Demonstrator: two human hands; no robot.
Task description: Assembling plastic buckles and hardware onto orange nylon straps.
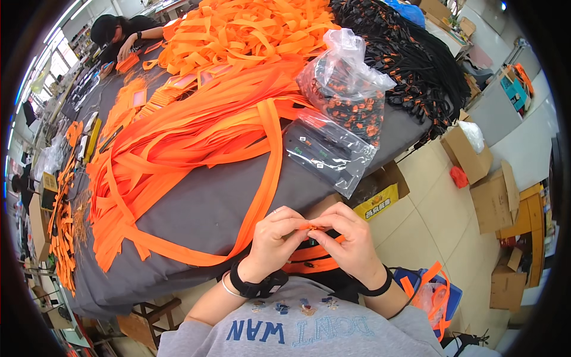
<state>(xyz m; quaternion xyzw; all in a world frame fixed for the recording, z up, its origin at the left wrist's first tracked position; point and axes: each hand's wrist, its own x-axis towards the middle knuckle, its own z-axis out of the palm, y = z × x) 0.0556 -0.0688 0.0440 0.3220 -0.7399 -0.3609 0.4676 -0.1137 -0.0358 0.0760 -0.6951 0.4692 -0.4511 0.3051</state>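
Observation:
My left hand [270, 240] and my right hand [348, 243] meet just past the table's front edge, fingers pinched together. Between their fingertips is the end of an orange zipper tape [313, 226] with a small dark piece on it, too small to make out clearly. Below my hands, more orange strips [311, 254] with small black parts lie across my lap. On the table ahead, a long heap of flat orange tapes [196, 140] spreads out, and one loops toward the front edge. A clear bag [348, 89] of small black-and-orange pieces stands beyond my hands.
A flat clear packet [327, 152] with dark contents lies at the grey-covered table's [196, 217] right edge. Behind are piled orange webbing [244, 30] and black cords [410, 65]. Cardboard boxes [493, 199] stand on the right floor. Another person [122, 38] works at the far left.

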